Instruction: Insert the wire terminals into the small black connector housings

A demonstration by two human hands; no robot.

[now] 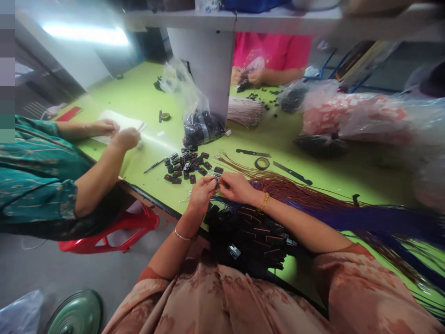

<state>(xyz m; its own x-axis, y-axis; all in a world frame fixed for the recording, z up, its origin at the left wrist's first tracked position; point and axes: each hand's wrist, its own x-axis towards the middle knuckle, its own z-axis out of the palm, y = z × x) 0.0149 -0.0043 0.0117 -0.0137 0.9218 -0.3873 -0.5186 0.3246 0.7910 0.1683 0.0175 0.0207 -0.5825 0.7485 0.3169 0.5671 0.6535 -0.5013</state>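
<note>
My left hand (202, 194) and my right hand (237, 188) meet over the green table's near edge, both with fingers pinched. Between the fingertips is a small dark piece, mostly hidden, with thin wire ends beside it. Just beyond my hands lies a loose pile of small black connectors (186, 165) with red marks. Brown wires (278, 188) and dark blue wires (333, 215) run off to the right, passing by my right wrist. Below my hands, near my body, is a heap of black connector pieces (250, 232).
On the green table (167, 134) are a roll of tape (262, 163), two dark blades (292, 173), a bag of black parts (203, 127) and large plastic bags (354, 116). A person in teal (41, 171) sits left; another in pink (273, 53) works opposite. A shelf hangs overhead.
</note>
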